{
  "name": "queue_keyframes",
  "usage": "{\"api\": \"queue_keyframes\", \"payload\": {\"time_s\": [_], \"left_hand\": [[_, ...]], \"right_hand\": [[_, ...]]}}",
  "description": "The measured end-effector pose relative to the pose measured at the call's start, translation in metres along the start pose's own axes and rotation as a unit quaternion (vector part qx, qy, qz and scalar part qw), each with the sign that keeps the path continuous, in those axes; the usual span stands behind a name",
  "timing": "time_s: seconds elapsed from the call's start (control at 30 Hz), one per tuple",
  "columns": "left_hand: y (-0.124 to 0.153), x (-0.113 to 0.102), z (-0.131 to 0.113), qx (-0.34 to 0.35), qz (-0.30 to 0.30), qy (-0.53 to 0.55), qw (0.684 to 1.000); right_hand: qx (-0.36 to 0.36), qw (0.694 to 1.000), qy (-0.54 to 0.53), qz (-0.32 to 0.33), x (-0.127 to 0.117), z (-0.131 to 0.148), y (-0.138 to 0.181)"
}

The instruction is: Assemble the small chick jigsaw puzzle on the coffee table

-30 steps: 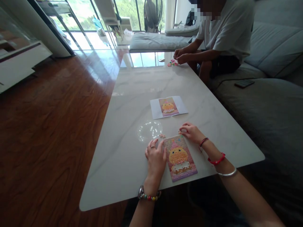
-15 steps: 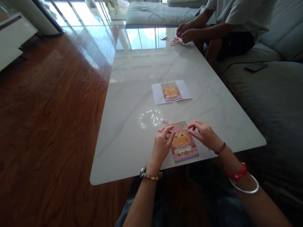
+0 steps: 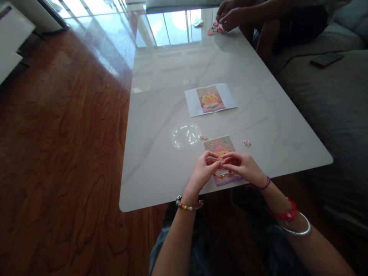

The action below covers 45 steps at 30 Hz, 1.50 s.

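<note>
A jigsaw puzzle point(image 3: 212, 145) with a pumpkin-like orange figure lies near the table's front edge, with a pale gap in its lower part. Above its middle, my left hand point(image 3: 205, 168) and my right hand point(image 3: 244, 167) meet with fingertips pinched together. A small orange puzzle piece point(image 3: 222, 163) shows between them, partly hidden by the fingers. The hands cover much of the figure. Beyond the puzzle's far left corner are a few loose puzzle pieces point(image 3: 203, 137). More loose pieces point(image 3: 247, 143) lie right of the puzzle.
A creased paper sheet point(image 3: 230, 96) with the same picture printed on it lies farther up the white marble table point(image 3: 155, 130). At the far end another person's hands point(image 3: 227, 19) handle small colourful pieces point(image 3: 215, 29). A phone point(image 3: 327, 59) rests on the grey sofa point(image 3: 342, 92).
Both hands have come together over the puzzle's middle, the right moving left and nearer to me. Loose pieces on the right now show. The view has tilted down.
</note>
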<state>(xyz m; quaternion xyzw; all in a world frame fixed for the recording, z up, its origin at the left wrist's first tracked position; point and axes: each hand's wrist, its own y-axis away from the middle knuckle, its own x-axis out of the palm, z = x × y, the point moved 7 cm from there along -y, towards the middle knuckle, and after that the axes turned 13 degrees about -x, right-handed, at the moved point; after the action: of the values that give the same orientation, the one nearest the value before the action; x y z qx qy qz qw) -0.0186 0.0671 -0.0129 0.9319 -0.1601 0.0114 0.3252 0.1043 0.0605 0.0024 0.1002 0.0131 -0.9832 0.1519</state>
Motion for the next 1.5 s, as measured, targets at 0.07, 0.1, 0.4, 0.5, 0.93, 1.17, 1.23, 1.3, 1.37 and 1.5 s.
{"api": "queue_keyframes", "payload": {"time_s": [0.07,0.1,0.4,0.5,0.93,1.17,1.23,1.3,1.37,1.5], "left_hand": [[0.002,0.002,-0.001,0.021,-0.003,-0.045,0.999],[0.003,0.004,-0.001,0.027,0.0,-0.069,0.997],[0.017,-0.029,-0.018,0.128,-0.247,-0.328,0.903],[0.015,-0.023,-0.015,0.138,-0.22,-0.375,0.89],[0.013,-0.015,-0.012,0.126,-0.191,-0.397,0.889],[0.012,-0.015,-0.009,0.123,-0.189,-0.383,0.896],[0.012,-0.015,-0.01,0.12,-0.189,-0.379,0.898],[0.012,-0.015,-0.01,0.119,-0.189,-0.378,0.898],[0.012,-0.015,-0.01,0.119,-0.188,-0.379,0.898],[0.012,-0.015,-0.01,0.125,-0.191,-0.381,0.896]], "right_hand": [[-0.017,0.999,0.029,-0.017,-0.003,0.001,0.0],[-0.022,0.999,0.042,-0.016,-0.005,0.002,-0.001],[0.014,0.989,0.125,0.084,-0.006,-0.006,0.005],[-0.01,0.983,0.162,0.089,-0.003,-0.004,0.005],[-0.096,0.955,0.259,0.107,0.004,0.01,0.003],[-0.066,0.971,0.199,0.113,-0.003,0.008,0.005],[-0.086,0.97,0.196,0.118,-0.002,0.01,0.004],[-0.11,0.966,0.199,0.121,0.002,0.012,0.002],[-0.119,0.964,0.204,0.123,0.007,0.013,-0.001],[-0.099,0.958,0.243,0.112,0.014,0.013,-0.004]]}}
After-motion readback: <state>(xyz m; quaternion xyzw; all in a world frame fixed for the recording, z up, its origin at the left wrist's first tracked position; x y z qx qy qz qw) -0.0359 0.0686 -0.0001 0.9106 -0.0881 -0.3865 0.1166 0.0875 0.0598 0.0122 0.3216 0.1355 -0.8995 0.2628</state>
